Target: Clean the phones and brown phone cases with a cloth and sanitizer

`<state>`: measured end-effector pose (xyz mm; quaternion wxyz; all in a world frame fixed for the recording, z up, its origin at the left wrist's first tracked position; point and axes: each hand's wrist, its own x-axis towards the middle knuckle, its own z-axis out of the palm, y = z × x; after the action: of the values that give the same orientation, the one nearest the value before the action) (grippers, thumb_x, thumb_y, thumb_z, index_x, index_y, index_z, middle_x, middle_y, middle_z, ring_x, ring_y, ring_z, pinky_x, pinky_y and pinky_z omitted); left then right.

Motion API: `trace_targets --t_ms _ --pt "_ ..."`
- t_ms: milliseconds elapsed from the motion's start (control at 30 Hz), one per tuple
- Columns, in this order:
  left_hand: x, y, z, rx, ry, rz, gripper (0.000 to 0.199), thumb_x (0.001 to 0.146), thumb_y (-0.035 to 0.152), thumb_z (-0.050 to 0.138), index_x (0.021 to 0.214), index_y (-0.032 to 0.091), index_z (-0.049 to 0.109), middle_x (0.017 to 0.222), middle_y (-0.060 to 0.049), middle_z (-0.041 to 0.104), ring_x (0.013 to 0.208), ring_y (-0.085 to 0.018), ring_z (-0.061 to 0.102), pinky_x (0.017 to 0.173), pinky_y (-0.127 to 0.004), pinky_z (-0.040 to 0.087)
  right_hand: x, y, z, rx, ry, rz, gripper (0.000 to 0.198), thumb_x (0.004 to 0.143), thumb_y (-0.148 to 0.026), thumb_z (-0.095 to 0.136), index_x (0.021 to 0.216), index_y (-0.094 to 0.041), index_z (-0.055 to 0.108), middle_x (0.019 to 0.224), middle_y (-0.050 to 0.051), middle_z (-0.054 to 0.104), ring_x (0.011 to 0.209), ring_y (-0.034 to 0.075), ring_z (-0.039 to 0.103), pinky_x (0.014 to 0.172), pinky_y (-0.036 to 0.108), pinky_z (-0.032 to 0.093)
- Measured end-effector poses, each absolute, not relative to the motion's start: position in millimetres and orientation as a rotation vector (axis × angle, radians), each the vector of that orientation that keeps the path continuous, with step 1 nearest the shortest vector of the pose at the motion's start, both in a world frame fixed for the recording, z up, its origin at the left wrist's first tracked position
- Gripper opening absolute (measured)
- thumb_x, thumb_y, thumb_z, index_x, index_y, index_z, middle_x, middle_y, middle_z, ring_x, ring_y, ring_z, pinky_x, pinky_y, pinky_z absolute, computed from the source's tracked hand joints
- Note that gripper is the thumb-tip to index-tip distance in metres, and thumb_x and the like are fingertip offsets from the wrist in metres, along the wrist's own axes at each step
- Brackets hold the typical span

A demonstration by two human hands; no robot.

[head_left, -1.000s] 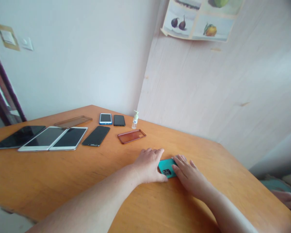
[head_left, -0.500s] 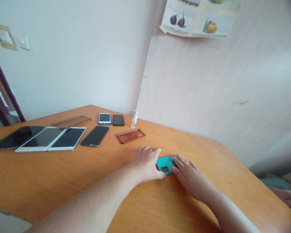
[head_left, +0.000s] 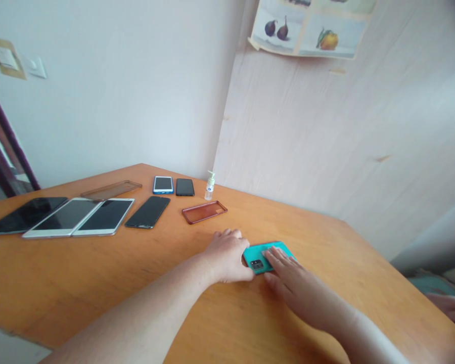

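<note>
A teal smartphone (head_left: 255, 252) lies back up on the wooden table, its dark camera block at the near left corner. My left hand (head_left: 227, 256) grips the left end of the phone, thumb on the near side and curled fingers on the far side. Across the phone's back, my right hand (head_left: 292, 277) rests palm down with its fingers stretched out and pressed together. The underside of the right fingertips is hidden. Beyond my left hand lies a reddish translucent phone case (head_left: 203, 212).
A small pump bottle (head_left: 209, 187) stands near the wall. Left of it are a black phone (head_left: 185, 187), a blue-cased phone (head_left: 163, 185) and a larger black phone (head_left: 148, 212). White-framed tablets (head_left: 104, 217), a black tablet (head_left: 26, 216) and a brownish clear case (head_left: 111, 190) lie farther left.
My right hand has slid left and nearer to me across the phone's back, uncovering its far right corner. My left hand keeps its grip on the left end.
</note>
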<state>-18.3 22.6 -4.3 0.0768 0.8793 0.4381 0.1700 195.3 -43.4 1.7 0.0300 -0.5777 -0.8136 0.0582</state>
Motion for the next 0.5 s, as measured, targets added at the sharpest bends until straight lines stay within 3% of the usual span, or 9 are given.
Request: trace_targets --t_ms 133,367,500 --pt "-19.0 21.2 -2.9 2.617 1.319 0.501 0.041 0.065 0.057 0.065 0.09 0.025 0.067 0.099 -0.008 0.06 0.101 -0.03 0.056 0.084 -0.041 0.046 181.5 -56.1 11.9 -1.623 -2.584 0.422 0.061 0.1 -0.052 0.033 0.154 -0.024 0.03 0.16 0.006 0.026 0.146 0.023 0.026 0.12 0.044 0.024" --pt "-18.6 21.3 0.2 2.619 1.315 0.451 0.045 0.064 0.06 0.067 0.092 0.025 0.068 0.097 -0.008 0.06 0.098 -0.031 0.057 0.084 -0.043 0.046 206.7 -36.2 6.6 -1.964 -2.386 0.178 0.06 0.099 -0.044 0.036 0.146 -0.009 0.043 0.152 0.02 0.038 0.14 0.032 0.039 0.115 0.05 0.033" --pt "-19.0 20.5 -0.1 2.624 1.318 0.47 0.041 0.067 0.058 0.065 0.091 0.025 0.068 0.099 -0.008 0.06 0.101 -0.031 0.057 0.084 -0.042 0.046 181.9 -54.6 12.4 -1.741 -2.533 0.328 0.059 0.098 -0.043 0.039 0.151 -0.017 0.036 0.158 0.01 0.03 0.145 0.027 0.028 0.119 0.047 0.027"
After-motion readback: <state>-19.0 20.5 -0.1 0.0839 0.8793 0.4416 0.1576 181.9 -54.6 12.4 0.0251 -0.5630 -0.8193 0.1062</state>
